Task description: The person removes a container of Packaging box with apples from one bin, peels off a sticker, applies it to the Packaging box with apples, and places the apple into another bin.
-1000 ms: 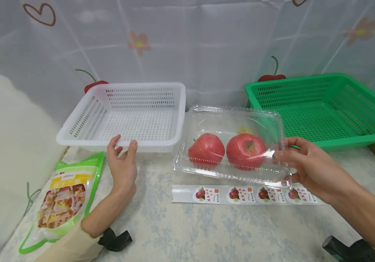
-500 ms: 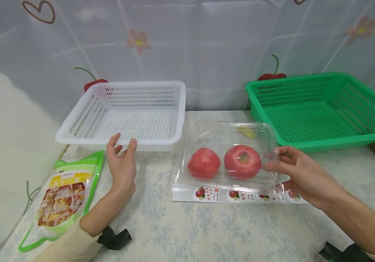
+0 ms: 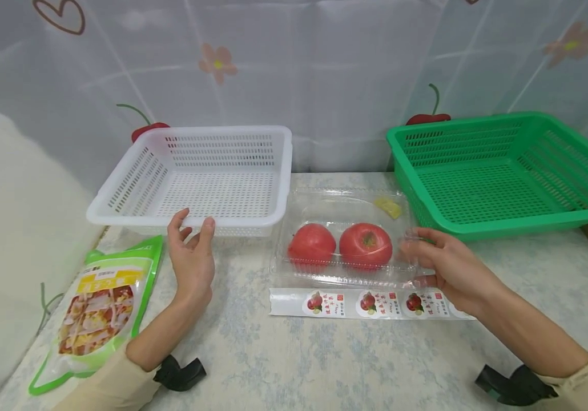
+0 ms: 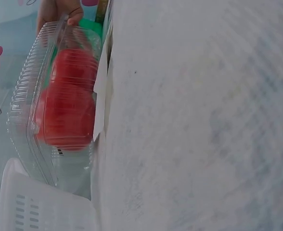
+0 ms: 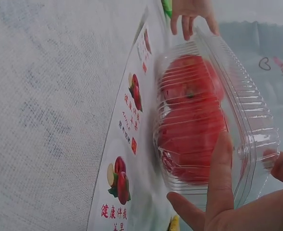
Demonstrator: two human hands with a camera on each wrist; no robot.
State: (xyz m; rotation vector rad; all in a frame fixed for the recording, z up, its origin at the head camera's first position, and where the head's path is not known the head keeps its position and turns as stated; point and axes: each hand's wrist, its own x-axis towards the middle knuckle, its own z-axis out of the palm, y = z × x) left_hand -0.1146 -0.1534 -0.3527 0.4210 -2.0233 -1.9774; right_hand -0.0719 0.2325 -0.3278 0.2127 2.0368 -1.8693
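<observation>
From the head: plastic box (image 3: 342,240) with two apples (image 3: 339,246) flat on the table (image 3: 294,354), behind the sticker strip (image 3: 371,303). Right hand (image 3: 445,265) gripping its right end; left hand (image 3: 191,251) relaxed, empty, by the white basket (image 3: 196,177).

Left wrist: box (image 4: 50,106) beside the basket.

Right wrist: fingers (image 5: 221,168) wrapped over the box (image 5: 213,120). Best to hold gently, keeping it level.

apples (image 3: 340,246) inside box (image 3: 342,205), between baskets (image 3: 284,171)
</observation>
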